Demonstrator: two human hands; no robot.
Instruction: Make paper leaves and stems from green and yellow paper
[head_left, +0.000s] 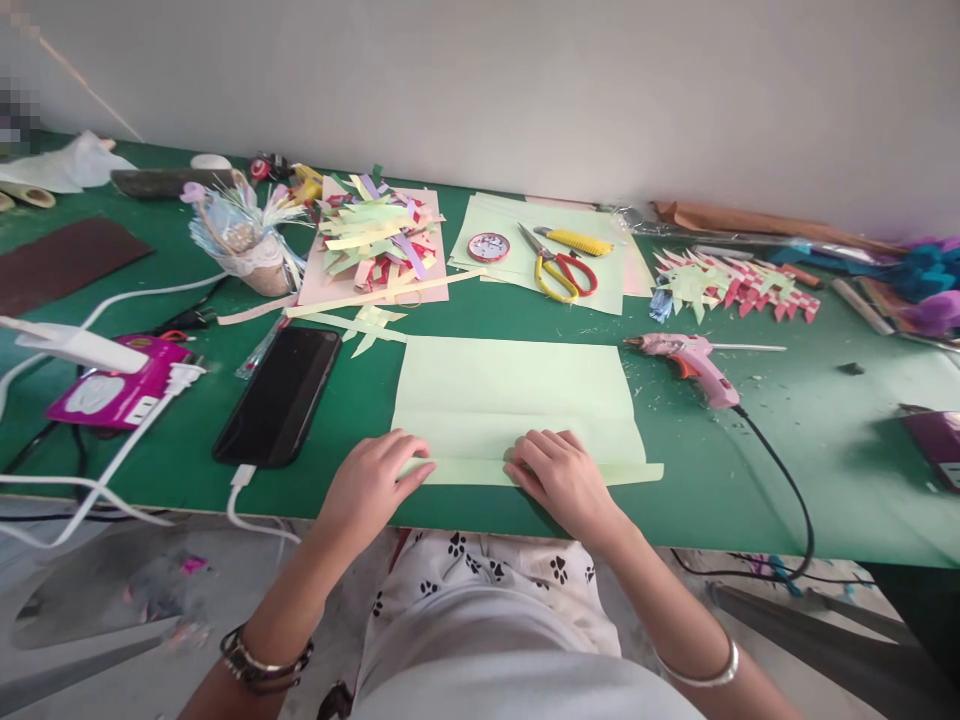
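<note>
A pale green sheet of paper (517,375) lies in front of me, with a crease across it and its near edge folded into a narrow strip. At the left end of that fold, my left hand (379,480) is closed on the paper, thumb and fingers pinching it. My right hand (559,475) grips the same fold right of the middle, fingers curled over it. The strip's right end sticks out past the sheet's side. To the right of the paper rests a pink hot glue gun (694,365); a black phone (277,395) lies to the left.
Scissors (559,270), a yellow cutter (577,241) and a round tin (488,247) rest on more green sheets. Paper strips (375,235) are piled behind the phone. A purple power strip (120,380) with white cables is at left, woven paper pieces (739,285) at right.
</note>
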